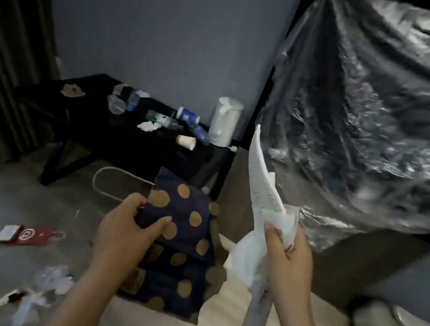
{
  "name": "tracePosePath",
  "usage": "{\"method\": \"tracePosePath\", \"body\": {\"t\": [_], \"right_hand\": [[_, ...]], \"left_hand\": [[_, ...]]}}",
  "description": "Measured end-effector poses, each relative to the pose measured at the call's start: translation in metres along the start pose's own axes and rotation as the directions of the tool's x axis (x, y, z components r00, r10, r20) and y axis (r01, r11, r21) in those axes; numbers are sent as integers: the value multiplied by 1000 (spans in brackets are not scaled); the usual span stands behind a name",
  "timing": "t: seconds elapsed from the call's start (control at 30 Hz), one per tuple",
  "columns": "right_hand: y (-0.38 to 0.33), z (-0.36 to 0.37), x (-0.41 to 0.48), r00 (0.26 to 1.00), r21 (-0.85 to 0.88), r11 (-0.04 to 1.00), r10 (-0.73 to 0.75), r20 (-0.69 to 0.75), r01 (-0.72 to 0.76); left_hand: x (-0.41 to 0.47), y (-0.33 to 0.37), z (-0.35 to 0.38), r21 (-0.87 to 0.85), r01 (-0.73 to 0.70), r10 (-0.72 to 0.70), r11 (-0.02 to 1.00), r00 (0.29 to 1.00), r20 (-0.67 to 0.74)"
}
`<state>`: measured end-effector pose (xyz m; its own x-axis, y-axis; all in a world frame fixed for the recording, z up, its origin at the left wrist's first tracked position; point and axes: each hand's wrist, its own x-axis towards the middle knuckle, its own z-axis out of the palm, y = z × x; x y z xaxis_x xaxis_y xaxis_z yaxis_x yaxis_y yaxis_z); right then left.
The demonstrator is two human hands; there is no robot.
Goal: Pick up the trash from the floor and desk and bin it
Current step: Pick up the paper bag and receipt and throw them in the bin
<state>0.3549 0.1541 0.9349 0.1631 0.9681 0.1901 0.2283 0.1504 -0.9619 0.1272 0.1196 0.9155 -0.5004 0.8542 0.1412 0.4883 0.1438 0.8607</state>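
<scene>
Left hand point(124, 230) grips spotted navy bag point(185, 230); right hand point(288, 259) clutches white paper scraps point(244, 261), black bin bag point(367, 115) just behind.

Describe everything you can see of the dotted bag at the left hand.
The dotted bag looks like dark navy paper with tan-gold dots, creased into several flat folds, not standing open. A pale cord handle loops out from its upper left end. It stretches from mid-frame down toward the camera. The left hand grips its upper left edge, thumb on the front face. The right hand, holding white paper, is apart from it. What its lower end rests on cannot be told.
</scene>
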Motion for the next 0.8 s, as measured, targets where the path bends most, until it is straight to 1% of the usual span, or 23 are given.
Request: {"method": "tracePosePath", "body": {"t": [0.13,0.2,0.3,0.33,0.4,0.47,0.5,0.57,0.67,0.8], "right_hand": [[15,-76,-14,982,-40,998,32,-184,-40],[26,-117,-22,959,-55,997,44,-281,-62],[37,-186,-39,913,-85,992,52,-405,-95],[43,-209,-44,893,-90,990,61,-445,-113],[56,-289,-73,814,-81,985,79,-575,-152],[63,-307,-80,801,-102,982,70,-594,-162],[64,-323,-87,776,-90,982,75,-627,-169],[74,-379,-105,717,-82,981,71,-693,-177],[90,-458,-128,650,-85,971,84,-755,-224],[101,-536,-155,558,-49,964,108,-823,-260]], "left_hand": [[-19,36,54,-22,-99,102,995,975,199],[-30,57,83,-35,-138,142,990,945,294],[-59,94,135,-66,-217,225,974,891,393],[-71,106,151,-84,-241,253,967,868,426],[-120,146,214,-113,-304,318,946,801,507],[-130,153,226,-147,-282,316,948,793,521],[-141,161,238,-160,-289,328,944,776,539],[-180,182,278,-182,-326,368,928,721,587],[-240,223,328,-238,-343,413,909,654,634],[-301,267,385,-289,-344,444,893,579,683]]}}
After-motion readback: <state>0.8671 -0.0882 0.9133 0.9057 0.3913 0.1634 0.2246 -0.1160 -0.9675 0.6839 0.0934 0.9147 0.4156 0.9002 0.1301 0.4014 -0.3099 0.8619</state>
